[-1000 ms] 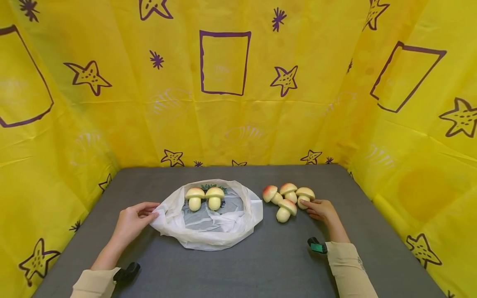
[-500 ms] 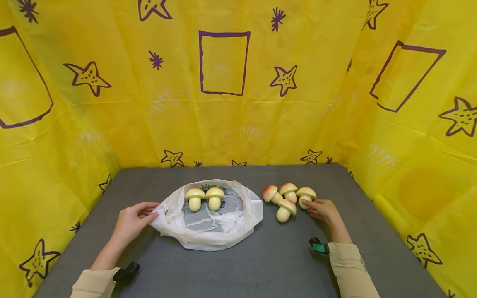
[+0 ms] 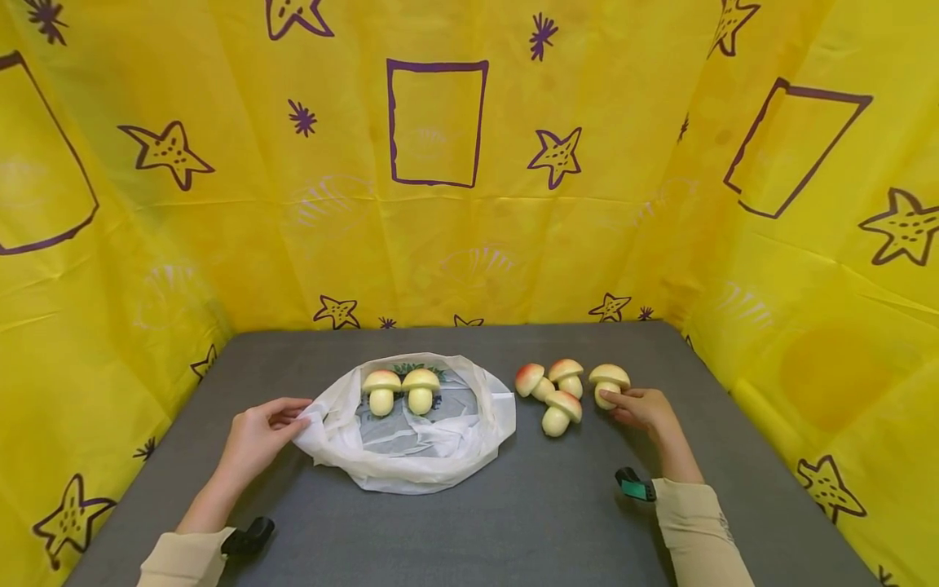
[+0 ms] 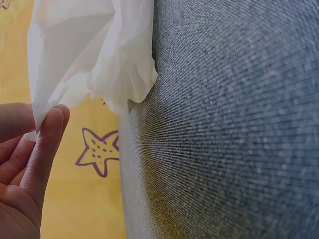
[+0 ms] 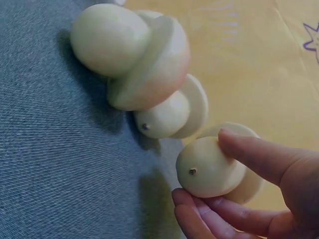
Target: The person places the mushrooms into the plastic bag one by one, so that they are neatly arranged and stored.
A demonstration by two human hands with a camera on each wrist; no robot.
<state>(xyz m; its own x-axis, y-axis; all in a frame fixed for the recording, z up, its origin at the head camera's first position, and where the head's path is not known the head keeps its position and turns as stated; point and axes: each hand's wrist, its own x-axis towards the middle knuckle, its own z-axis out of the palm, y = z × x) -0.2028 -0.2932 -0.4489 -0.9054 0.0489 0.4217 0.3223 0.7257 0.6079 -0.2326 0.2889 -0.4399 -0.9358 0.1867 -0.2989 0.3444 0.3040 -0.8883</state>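
Note:
A white plastic bag (image 3: 411,473) lies with its mouth spread wide, two toy mushrooms (image 3: 421,393) side by side inside it. My left hand (image 3: 257,436) pinches the bag's left edge between thumb and fingers; the left wrist view shows the thin plastic (image 4: 75,45) caught there. At the right, my right hand (image 3: 649,414) grips a pale mushroom (image 3: 609,379) by its stem. In the right wrist view that mushroom (image 5: 207,169) sits between thumb and fingers, its shadow on the cloth apart from it. Several red-tinged mushrooms (image 3: 562,412) are clustered just left of this hand.
The grey table (image 3: 469,538) is covered in ribbed cloth. Yellow curtains (image 3: 440,269) with drawn stars and frames stand behind it and on both sides. A black wrist device (image 3: 249,536) is strapped to the left wrist, another (image 3: 634,485) to the right.
My right hand has shifted slightly right with the pale mushroom, opening a gap between it and the cluster. The left hand and the bag keep their places.

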